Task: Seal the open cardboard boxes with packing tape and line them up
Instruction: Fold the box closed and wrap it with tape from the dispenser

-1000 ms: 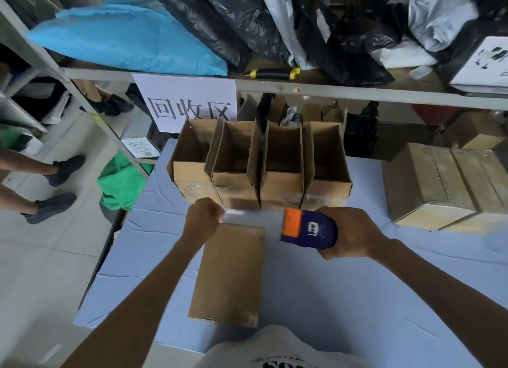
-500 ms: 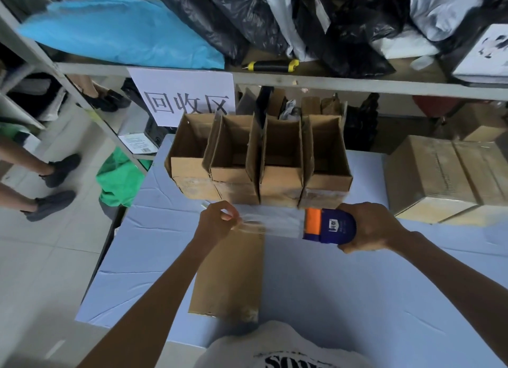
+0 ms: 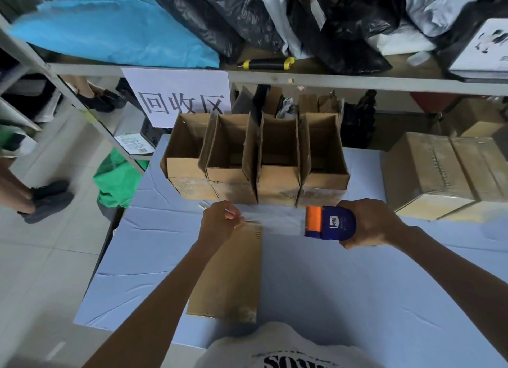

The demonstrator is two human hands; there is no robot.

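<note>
2 hands stretch clear tape [image 3: 275,224] over the box [image 3: 231,271] lying flat near the person: left hand [image 3: 220,224] pinches its end, right hand [image 3: 368,224] grips the dispenser [image 3: 330,223], and pressing it down probably comes next.

I am looking down at a blue-covered table [image 3: 343,285]. My left hand [image 3: 220,223] is pinching the free end of a clear tape strip [image 3: 275,224], which is stretching across to a blue and orange tape dispenser [image 3: 330,223] that my right hand [image 3: 371,223] is gripping. A closed cardboard box [image 3: 231,279] is lying under the left hand. 4 open boxes [image 3: 255,158] are standing side by side behind, touching. 2 taped boxes [image 3: 445,172] are sitting at the right.
</note>
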